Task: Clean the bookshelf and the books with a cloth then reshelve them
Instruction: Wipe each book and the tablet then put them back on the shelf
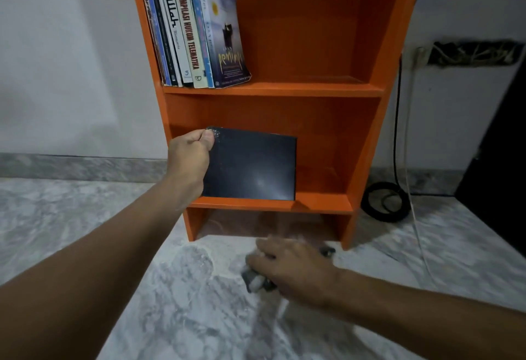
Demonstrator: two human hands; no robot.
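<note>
Bookshelf (pixel 284 90): we count one.
Compartments (pixel 327 143): we see three in it.
Upright books (pixel 193 35): we make out about seven; the leftmost spines crowd too tightly for us to be sure.
Dark book (pixel 250 164): we count one.
Cloth (pixel 255 280): we count one.
Hands: we count two, left hand (pixel 190 152) and right hand (pixel 293 267).
Cables: we count two, black cable (pixel 395 132) and white cable (pixel 410 203).

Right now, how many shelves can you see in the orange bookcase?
3. The top shelf holds a row of books, the middle shelf has the dark book the left hand grips, the bottom space meets the floor. More may hide above.
</note>
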